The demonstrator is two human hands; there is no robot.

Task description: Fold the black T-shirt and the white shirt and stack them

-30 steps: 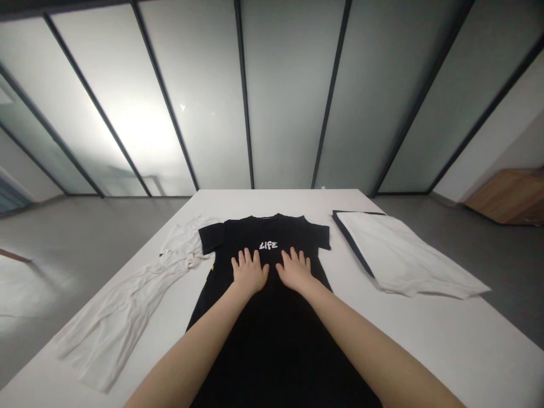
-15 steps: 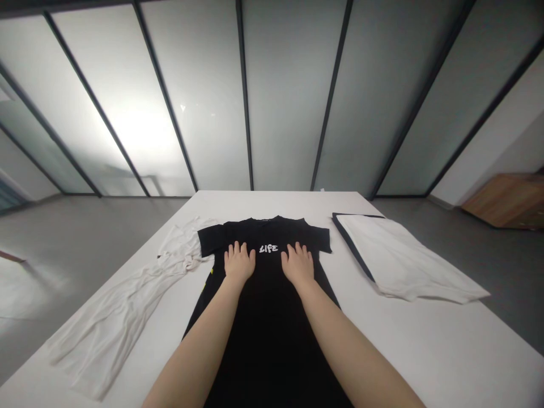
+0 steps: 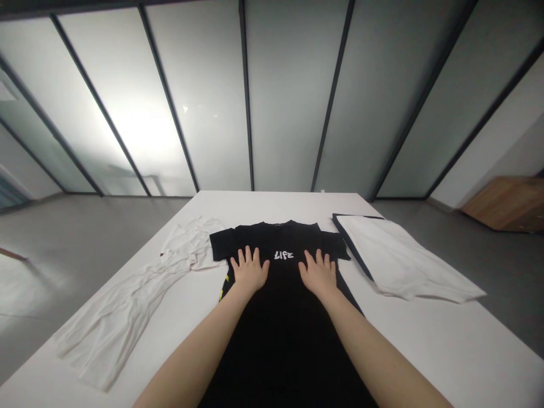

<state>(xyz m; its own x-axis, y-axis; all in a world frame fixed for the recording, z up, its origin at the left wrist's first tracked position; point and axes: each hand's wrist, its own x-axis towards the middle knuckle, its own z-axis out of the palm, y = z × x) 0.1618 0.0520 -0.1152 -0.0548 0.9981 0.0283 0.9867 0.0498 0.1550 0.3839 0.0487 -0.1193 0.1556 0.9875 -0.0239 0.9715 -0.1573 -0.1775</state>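
Black shirt [image 3: 289, 317], lower centre, slid right on tabletop [image 3: 429, 351]; right-side sleeve [image 3: 335, 245] now beside white garment [image 3: 399, 258]. Left hand [image 3: 250, 272], right hand [image 3: 319, 273] flat, grips apart. Looks like repositioning.

left hand [image 3: 250, 269]: palm down, fingers splayed, just left of LIFE print [image 3: 283, 255] | right hand [image 3: 318, 272]: same pose, just right | forearms [image 3: 193, 345]: bare, stretched forward
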